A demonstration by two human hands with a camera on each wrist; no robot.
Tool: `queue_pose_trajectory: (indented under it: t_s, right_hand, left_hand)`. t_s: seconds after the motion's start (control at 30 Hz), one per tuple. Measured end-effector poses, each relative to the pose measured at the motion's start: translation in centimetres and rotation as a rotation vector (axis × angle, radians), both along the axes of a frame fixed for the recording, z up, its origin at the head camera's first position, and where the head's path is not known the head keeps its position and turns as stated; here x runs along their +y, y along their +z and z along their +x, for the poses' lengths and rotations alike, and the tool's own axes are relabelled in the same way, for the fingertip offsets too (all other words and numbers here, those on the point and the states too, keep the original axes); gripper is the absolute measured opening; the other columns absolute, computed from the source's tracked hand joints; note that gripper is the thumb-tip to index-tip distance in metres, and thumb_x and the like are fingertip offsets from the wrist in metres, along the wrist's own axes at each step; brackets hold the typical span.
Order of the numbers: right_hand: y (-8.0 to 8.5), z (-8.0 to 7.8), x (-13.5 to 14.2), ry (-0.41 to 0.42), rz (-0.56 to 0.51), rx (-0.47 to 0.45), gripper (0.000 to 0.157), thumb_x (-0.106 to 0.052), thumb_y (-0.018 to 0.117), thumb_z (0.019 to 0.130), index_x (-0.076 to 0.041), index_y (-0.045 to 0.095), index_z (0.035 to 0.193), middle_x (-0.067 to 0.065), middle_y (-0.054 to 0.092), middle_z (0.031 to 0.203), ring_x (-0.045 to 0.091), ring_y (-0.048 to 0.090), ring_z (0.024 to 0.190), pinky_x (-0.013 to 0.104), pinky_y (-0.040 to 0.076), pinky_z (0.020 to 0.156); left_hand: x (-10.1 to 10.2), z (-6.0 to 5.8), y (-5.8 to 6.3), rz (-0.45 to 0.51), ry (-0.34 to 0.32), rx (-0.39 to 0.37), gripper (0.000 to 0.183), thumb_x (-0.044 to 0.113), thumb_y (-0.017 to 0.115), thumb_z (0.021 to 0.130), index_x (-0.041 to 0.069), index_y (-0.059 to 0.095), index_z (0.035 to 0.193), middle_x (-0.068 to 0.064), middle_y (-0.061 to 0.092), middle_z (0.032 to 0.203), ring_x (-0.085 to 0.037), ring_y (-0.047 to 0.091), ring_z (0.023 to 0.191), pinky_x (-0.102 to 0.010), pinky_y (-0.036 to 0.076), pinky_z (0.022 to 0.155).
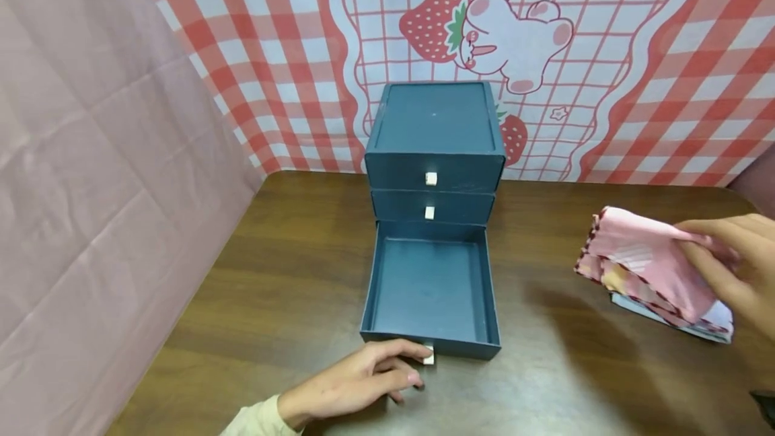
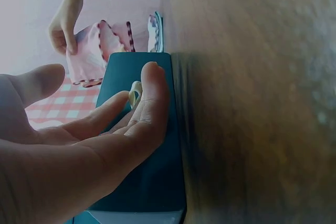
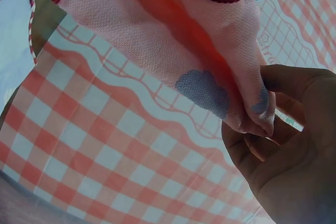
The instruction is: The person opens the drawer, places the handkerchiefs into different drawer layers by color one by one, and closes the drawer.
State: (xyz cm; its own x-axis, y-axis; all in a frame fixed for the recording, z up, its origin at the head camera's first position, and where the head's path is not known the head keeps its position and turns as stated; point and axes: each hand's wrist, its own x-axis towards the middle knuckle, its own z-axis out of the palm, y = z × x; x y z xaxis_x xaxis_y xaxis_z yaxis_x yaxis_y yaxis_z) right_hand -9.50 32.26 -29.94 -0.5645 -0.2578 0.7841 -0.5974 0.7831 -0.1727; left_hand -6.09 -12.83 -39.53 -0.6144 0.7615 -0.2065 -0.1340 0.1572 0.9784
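A small blue chest of drawers (image 1: 434, 120) stands against the back cloth, its bottom drawer (image 1: 426, 288) pulled out and bare inside. My left hand (image 1: 360, 379) has its fingertips at that drawer's white knob (image 1: 428, 355); in the left wrist view the knob (image 2: 135, 93) shows between the fingers, with the thumb apart. On the right, my right hand (image 1: 735, 261) pinches a folded pink towel (image 1: 650, 258) with dark red stitched edging, held above the table. Below it lies a light blue and white folded towel (image 1: 720, 320), partly hidden by the pink one.
The two upper drawers are closed, each with a white knob (image 1: 430, 179). A brown wooden table (image 1: 272, 274) carries everything. Red and white checked cloth (image 1: 290, 73) hangs behind, and plain pale pink cloth (image 1: 109, 153) hangs along the left side.
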Motion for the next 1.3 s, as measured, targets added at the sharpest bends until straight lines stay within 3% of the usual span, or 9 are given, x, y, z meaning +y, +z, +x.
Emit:
queue_pose_trajectory:
  t_s: [0.43, 0.67, 0.77, 0.97, 1.3]
  right_hand:
    - [0.4, 0.7, -2.3, 0.048, -0.023, 0.008, 0.071, -0.059, 0.051, 0.097, 0.009, 0.071, 0.088, -0.039, 0.048, 0.103, -0.017, 0.043, 0.083, -0.001, 0.031, 0.075]
    - [1.2, 1.3, -3.7, 0.042, 0.062, -0.005, 0.069, -0.059, 0.047, 0.099, 0.004, 0.073, 0.09, -0.009, 0.058, 0.077, -0.015, 0.04, 0.075, 0.004, 0.034, 0.058]
    - [1.8, 1.5, -4.5, 0.081, 0.069, 0.006, 0.066, -0.056, 0.048, 0.1, 0.004, 0.073, 0.091, -0.004, 0.059, 0.076, -0.014, 0.041, 0.075, 0.005, 0.036, 0.053]
    - [2.3, 1.5, -6.2, 0.248, -0.035, 0.081, 0.053, -0.041, 0.058, 0.1, 0.009, 0.073, 0.09, 0.002, 0.064, 0.076, -0.009, 0.048, 0.079, 0.0, 0.036, 0.07]
    - [3.1, 1.7, -8.9, 0.223, 0.023, 0.137, 0.051, -0.04, 0.053, 0.102, 0.005, 0.075, 0.091, 0.011, 0.068, 0.079, -0.003, 0.052, 0.088, 0.003, 0.033, 0.086]
  left_hand:
    - [0.0, -0.3, -0.2, -0.015, -0.006, 0.032, 0.037, 0.018, 0.05, 0.106, 0.006, 0.052, 0.141, -0.015, 0.058, 0.136, -0.021, 0.066, 0.105, -0.028, 0.057, 0.081]
    - [0.0, -0.3, -0.3, -0.013, -0.004, 0.033, 0.037, 0.018, 0.049, 0.106, 0.006, 0.052, 0.141, -0.015, 0.058, 0.137, -0.02, 0.066, 0.105, -0.028, 0.057, 0.082]
    - [0.0, -0.3, -0.3, -0.014, -0.002, 0.03, 0.037, 0.018, 0.049, 0.106, 0.007, 0.053, 0.141, -0.014, 0.058, 0.137, -0.02, 0.066, 0.106, -0.028, 0.057, 0.081]
    - [0.0, -0.3, -0.3, -0.015, -0.001, 0.03, 0.038, 0.017, 0.049, 0.106, 0.005, 0.052, 0.141, -0.014, 0.057, 0.138, -0.02, 0.066, 0.107, -0.028, 0.057, 0.081]
    - [0.0, -0.3, -0.3, -0.017, 0.007, 0.033, 0.037, 0.017, 0.049, 0.106, 0.006, 0.053, 0.141, -0.014, 0.057, 0.138, -0.019, 0.066, 0.106, -0.028, 0.057, 0.081]
